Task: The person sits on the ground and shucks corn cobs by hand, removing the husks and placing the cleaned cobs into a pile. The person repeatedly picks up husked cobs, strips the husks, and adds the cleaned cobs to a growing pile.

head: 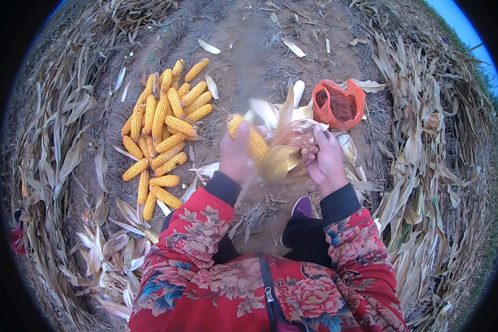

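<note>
My left hand [235, 155] grips a yellow corn cob [255, 143] by its upper part, and motion blurs both. Dry tan husk leaves [280, 164] hang around the lower end of that cob; whether they are still joined to it I cannot tell. Pinched in the fingers of my right hand [325, 159] is a tuft of reddish-brown corn silk [301, 137] with pale husk about it. Just beyond my right hand stands an orange-red plastic bag [340, 120], its mouth spread, with brown corn silk [342, 108] inside.
Husked corn cobs [159, 124] lie heaped on the ground to the left. Loose husks [112, 257] are piled at the lower left. Rows of dry corn stalks [62, 145] run along both sides. A purple shoe [303, 205] shows below my right hand.
</note>
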Demonstrator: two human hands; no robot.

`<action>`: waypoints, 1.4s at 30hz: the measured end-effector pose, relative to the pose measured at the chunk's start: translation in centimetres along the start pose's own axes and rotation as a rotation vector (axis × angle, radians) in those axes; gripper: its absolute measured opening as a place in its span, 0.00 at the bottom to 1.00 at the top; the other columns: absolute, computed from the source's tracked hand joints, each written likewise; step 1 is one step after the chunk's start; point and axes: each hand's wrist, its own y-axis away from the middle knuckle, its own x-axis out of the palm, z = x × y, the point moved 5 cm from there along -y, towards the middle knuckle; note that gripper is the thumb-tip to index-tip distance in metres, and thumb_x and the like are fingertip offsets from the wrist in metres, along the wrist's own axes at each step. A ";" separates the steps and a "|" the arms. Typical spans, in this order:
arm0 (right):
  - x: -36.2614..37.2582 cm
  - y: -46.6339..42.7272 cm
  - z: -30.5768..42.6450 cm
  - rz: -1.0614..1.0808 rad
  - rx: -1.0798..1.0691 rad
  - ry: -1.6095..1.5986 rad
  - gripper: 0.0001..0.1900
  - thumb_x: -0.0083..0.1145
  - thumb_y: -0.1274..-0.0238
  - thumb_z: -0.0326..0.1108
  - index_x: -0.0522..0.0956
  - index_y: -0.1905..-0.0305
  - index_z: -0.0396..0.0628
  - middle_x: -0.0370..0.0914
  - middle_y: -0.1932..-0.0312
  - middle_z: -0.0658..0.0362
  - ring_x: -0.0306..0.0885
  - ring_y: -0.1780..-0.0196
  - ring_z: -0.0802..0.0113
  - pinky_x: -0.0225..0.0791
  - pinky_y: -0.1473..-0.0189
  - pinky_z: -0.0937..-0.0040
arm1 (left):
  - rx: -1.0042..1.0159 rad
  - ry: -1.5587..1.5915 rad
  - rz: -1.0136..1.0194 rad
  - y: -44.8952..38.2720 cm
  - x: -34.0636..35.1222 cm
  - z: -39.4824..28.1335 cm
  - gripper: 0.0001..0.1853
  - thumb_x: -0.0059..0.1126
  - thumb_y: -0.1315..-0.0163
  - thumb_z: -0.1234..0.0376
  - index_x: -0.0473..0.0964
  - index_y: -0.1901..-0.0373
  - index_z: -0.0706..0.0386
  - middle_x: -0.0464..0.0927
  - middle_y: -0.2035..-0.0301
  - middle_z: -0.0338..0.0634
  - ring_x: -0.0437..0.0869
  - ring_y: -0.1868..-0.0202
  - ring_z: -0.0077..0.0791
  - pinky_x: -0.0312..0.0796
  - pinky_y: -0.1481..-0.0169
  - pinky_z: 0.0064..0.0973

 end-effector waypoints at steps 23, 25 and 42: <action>-1.2 1.0 8.5 -0.101 -0.534 0.508 0.15 0.57 0.31 0.32 0.73 0.44 0.43 0.77 0.61 0.63 0.74 0.66 0.81 0.69 0.67 0.81 | 0.458 -0.227 -0.022 -1.7 -4.0 -6.8 0.09 0.65 0.39 0.71 0.75 0.59 0.59 0.79 0.64 0.33 0.78 0.62 0.16 0.71 0.56 0.17; 0.8 2.0 7.9 -0.025 -0.576 0.674 0.16 0.58 0.32 0.33 0.74 0.43 0.44 0.77 0.61 0.64 0.73 0.65 0.82 0.69 0.66 0.81 | 0.459 -0.245 -0.009 -1.7 -3.4 -6.6 0.09 0.65 0.40 0.71 0.76 0.60 0.59 0.78 0.64 0.33 0.77 0.63 0.15 0.71 0.57 0.17; -11.5 -13.5 15.8 -0.238 -0.712 0.855 0.20 0.60 0.40 0.29 0.75 0.44 0.33 0.79 0.50 0.51 0.79 0.49 0.68 0.71 0.45 0.70 | 0.346 -0.122 -0.225 -3.6 -5.7 -5.9 0.13 0.60 0.32 0.62 0.75 0.52 0.61 0.82 0.62 0.38 0.80 0.61 0.21 0.73 0.52 0.23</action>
